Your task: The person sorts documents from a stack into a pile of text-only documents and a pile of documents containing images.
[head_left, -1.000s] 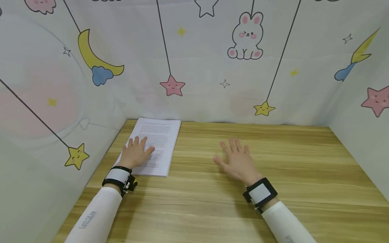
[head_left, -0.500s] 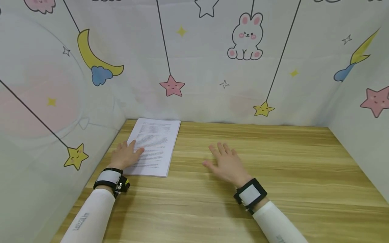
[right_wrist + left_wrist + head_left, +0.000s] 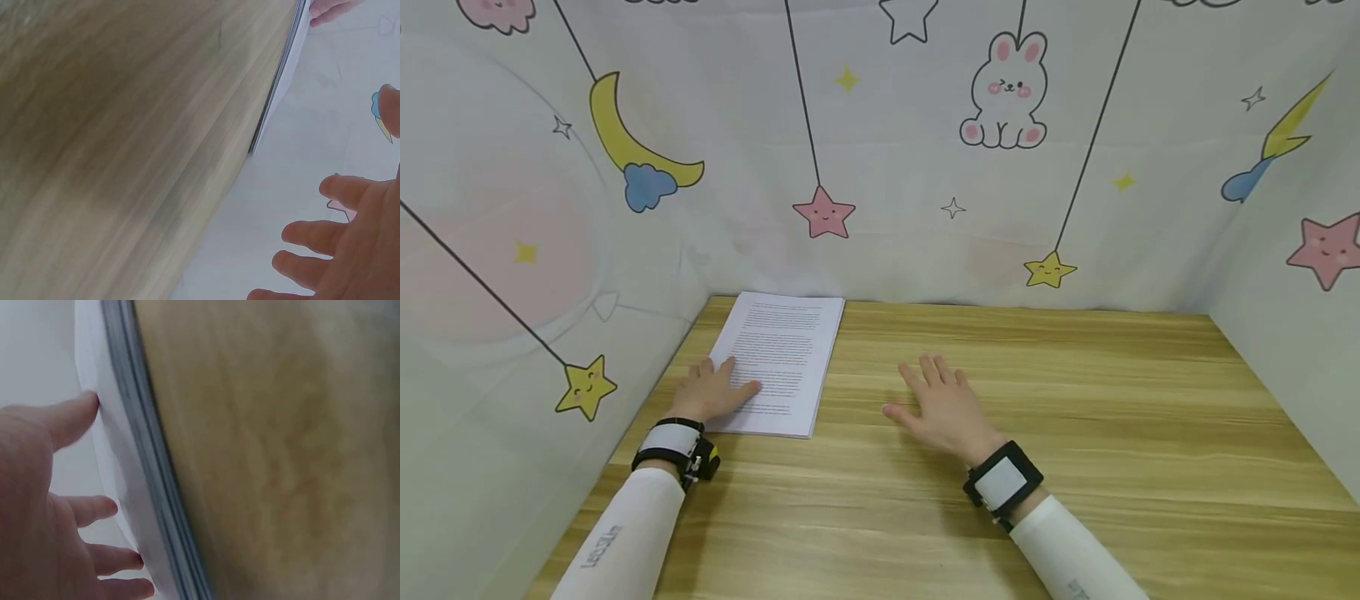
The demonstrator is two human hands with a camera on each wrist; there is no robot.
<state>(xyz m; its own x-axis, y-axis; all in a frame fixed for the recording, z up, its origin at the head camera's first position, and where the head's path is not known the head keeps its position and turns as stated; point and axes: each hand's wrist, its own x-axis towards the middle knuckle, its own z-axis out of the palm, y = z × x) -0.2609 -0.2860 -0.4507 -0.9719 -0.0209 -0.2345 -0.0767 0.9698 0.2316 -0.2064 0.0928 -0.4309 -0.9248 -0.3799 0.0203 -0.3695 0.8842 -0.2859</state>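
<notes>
A stack of printed paper (image 3: 786, 342) lies at the back left of the wooden table. My left hand (image 3: 703, 395) is at its left edge, thumb reaching over the top sheet, fingers near the side. In the left wrist view, the thumb and fingertips of the left hand (image 3: 37, 506) meet the white top of the paper stack (image 3: 150, 462), whose layered edge shows. Palm down over mid-table, my right hand (image 3: 947, 417) has its fingers spread and holds nothing. The right wrist view shows the right hand (image 3: 359, 250) apart from the paper stack (image 3: 281, 81).
The wooden table (image 3: 1075, 392) meets a white cloth backdrop (image 3: 910, 250) printed with stars, a moon and a rabbit behind and at both sides. Each wrist wears a strapped device, such as the black right wristband (image 3: 1003, 482).
My left hand has slid left and slightly nearer, from over the sheets to their left edge. The right hand has shifted left and a little nearer. The paper stack stays in place.
</notes>
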